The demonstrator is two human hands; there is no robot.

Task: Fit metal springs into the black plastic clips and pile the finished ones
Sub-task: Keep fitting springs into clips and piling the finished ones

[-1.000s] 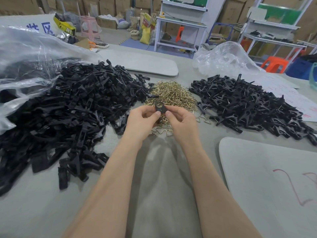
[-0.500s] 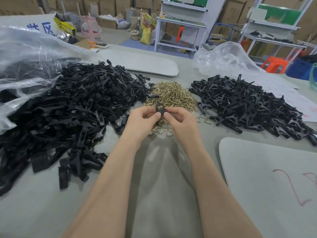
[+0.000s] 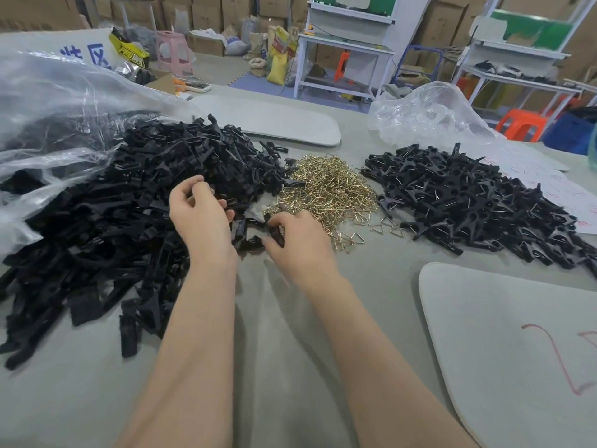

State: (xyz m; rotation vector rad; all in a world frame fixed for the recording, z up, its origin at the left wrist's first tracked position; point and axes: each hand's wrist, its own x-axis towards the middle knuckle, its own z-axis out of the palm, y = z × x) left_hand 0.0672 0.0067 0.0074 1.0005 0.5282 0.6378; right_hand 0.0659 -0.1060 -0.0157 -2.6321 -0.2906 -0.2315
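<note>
Right grip (image 3: 298,242): fingers curled, thumb and fingertips pinching a black clip (image 3: 275,236) low over the bench (image 3: 274,318). We can't tell if a spring sits in it; it is blurred. Left grip (image 3: 200,218): at 9 o'clock of the right one and just beside it, fingers curled in over the near edge of the loose clip pile (image 3: 113,221). We cannot tell whether it has hold of anything. That pile spreads from 9 to 11 o'clock, partly spilling out of a clear plastic bag (image 3: 48,101). The brass spring heap (image 3: 326,192) is at 1 o'clock of the right grip, close by, with a few stray triangular springs at its near edge. The finished clip pile (image 3: 468,202), wire showing on the clips, is at 2 o'clock, well apart. A grey pad (image 3: 500,350) is at 4 o'clock. A crumpled bag (image 3: 426,114) lies behind the finished pile.
</note>
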